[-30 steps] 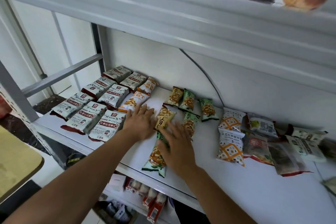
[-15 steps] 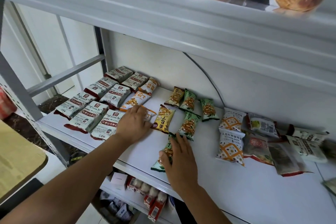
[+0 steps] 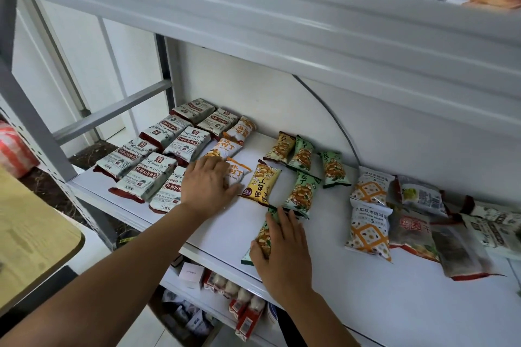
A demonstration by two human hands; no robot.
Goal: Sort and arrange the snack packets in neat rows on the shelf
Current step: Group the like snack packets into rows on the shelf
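The shelf (image 3: 366, 307) was white. The grey packets (image 3: 149, 177) had dark red ends, the green packets (image 3: 303, 191) a golden print, the white packets (image 3: 369, 234) an orange lattice

White shelf (image 3: 366, 304) w/ snack pkts (image 3: 369, 229)

Grey-and-red packets (image 3: 146, 162) lie flat in two rows just left of the left hand (image 3: 210, 189), whose fingers rest on a white-and-orange packet (image 3: 239, 173). A yellow packet (image 3: 260, 184) lies just right of that hand. A green packet (image 3: 263, 235) lies under the right hand (image 3: 282, 251), and a second green packet (image 3: 302, 194) lies just beyond its fingertips on the shelf (image 3: 366, 304).
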